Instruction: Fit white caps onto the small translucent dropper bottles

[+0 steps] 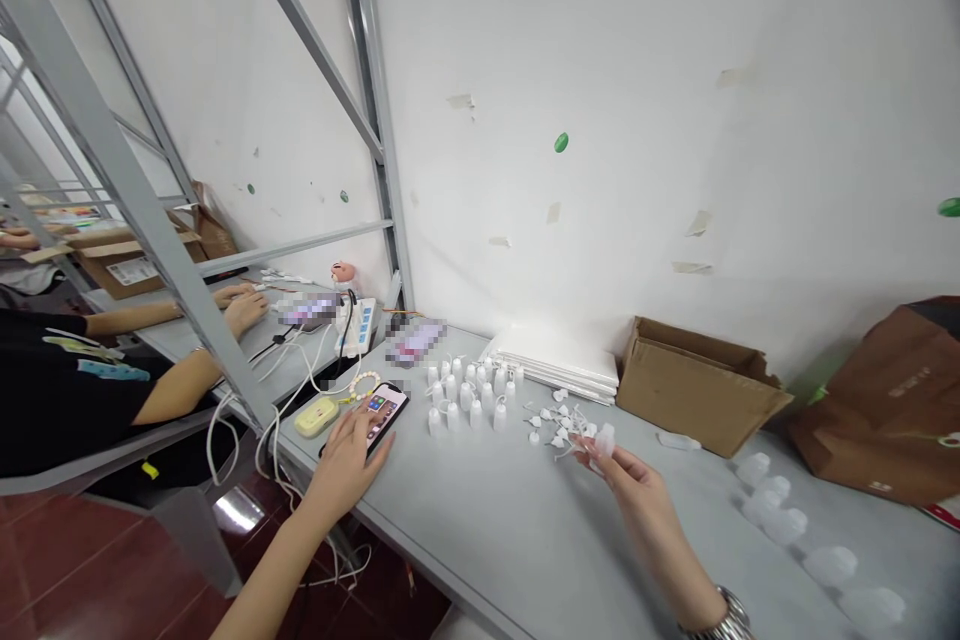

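Observation:
My left hand (pixel 346 455) lies with fingers stretched out on a phone (pixel 384 410), whose lit screen shows coloured icons; the fingertips touch the glass. Between the thumb and fingers of my right hand (pixel 626 470) is a small translucent plastic bottle (pixel 604 439), partly hidden by the fingers. Just beyond that hand lies a loose heap of small white caps with thin tails (pixel 561 420). Left of the heap stand rows of small white capped bottles (pixel 475 410), with looped tails on top. Larger translucent plastic pieces (pixel 784 525) line the right side of the table.
A stack of white boards (pixel 555 360), a cardboard box (pixel 686 385) and a brown paper bag (pixel 885 410) stand along the wall. A yellow case (pixel 316 416), a bead bracelet (pixel 365 383), cables and a power strip (pixel 357 325) are at left. Another person's hands (pixel 244 308) rest beyond the metal frame (pixel 172 260).

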`<state>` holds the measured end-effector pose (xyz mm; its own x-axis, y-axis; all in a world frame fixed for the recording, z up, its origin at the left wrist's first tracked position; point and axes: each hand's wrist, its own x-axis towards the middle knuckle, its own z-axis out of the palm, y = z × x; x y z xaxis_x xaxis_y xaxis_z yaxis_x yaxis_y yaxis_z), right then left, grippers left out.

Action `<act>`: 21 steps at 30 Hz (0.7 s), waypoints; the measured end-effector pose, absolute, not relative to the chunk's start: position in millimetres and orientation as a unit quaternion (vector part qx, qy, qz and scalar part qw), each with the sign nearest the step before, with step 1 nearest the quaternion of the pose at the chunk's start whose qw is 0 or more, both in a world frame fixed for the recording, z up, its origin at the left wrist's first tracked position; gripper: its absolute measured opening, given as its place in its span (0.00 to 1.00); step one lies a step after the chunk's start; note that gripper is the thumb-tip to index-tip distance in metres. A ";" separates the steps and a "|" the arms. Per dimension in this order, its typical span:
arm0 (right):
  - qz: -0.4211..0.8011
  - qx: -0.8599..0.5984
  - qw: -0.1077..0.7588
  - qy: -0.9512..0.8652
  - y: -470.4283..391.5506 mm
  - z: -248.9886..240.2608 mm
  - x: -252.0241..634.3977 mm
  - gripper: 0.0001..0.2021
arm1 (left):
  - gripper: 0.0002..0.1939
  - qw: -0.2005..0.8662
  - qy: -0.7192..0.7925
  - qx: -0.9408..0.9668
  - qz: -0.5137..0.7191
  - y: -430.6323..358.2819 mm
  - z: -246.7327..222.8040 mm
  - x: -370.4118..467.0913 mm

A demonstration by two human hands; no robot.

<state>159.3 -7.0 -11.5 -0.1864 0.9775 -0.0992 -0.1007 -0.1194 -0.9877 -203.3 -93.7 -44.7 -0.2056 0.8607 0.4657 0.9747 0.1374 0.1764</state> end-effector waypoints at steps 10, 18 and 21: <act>0.595 -0.450 0.448 -0.494 -6.9 -10.7 160.8 0.21 | 0.18 0.115 -0.748 -0.615 -0.222 -88.3 -45.3 -202.3; 0.589 -0.451 0.448 -0.498 -7.0 -9.7 160.4 0.21 | 0.21 0.116 -0.735 -0.620 -0.250 -93.6 -37.6 -205.0; 0.594 -0.446 0.448 -0.498 -7.2 -9.4 160.6 0.21 | 0.20 0.122 -0.733 -0.607 -0.283 -93.9 -34.4 -201.7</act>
